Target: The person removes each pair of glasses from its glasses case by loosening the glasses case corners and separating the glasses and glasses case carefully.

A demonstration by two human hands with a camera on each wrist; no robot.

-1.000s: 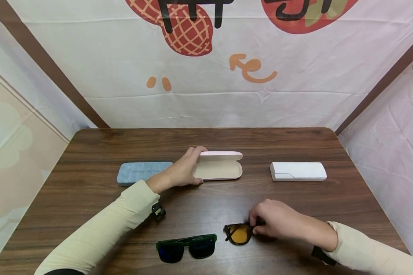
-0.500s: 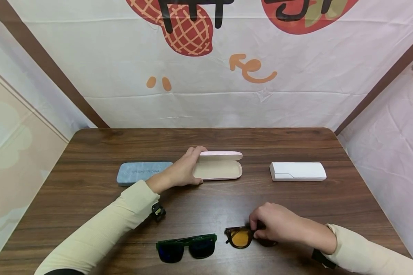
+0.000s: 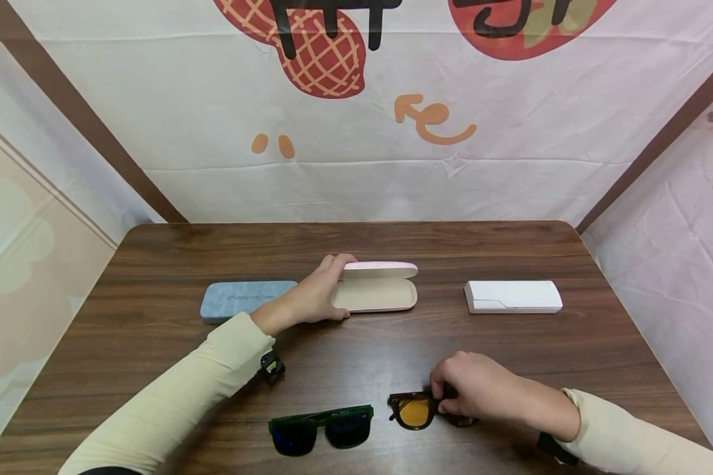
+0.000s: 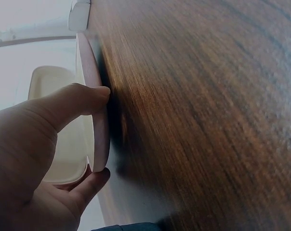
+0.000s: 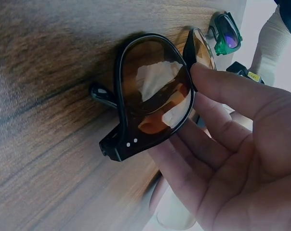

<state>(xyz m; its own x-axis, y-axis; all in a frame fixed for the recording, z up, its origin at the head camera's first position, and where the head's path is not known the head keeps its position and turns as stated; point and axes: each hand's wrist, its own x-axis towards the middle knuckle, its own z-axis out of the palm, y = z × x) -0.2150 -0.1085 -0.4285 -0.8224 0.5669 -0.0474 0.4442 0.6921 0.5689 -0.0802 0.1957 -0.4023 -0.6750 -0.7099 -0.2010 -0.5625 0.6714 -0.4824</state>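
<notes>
My left hand [image 3: 317, 290] grips the left end of a pink glasses case [image 3: 386, 305], whose lid [image 3: 386, 268] stands raised over a cream lining. The thumb lies over the front edge of the base, as the left wrist view also shows. Closer to me, my right hand [image 3: 481, 382] pinches black-framed sunglasses [image 3: 414, 410] with amber lenses at the bridge. In the right wrist view one amber lens [image 5: 152, 96] faces the camera and a folded temple [image 5: 102, 95] shows behind it. Part of the far lens is hidden by my fingers.
Dark green sunglasses [image 3: 321, 429] lie left of the amber pair on the wooden table [image 3: 344, 363]. A blue glasses case [image 3: 237, 297] sits behind my left forearm, and a white case [image 3: 513, 297] rests at the right. A printed cloth hangs behind the table.
My right hand and the amber sunglasses have come slightly nearer to me, the lens now facing up a bit more. The left hand and the pink case stay as they were.
</notes>
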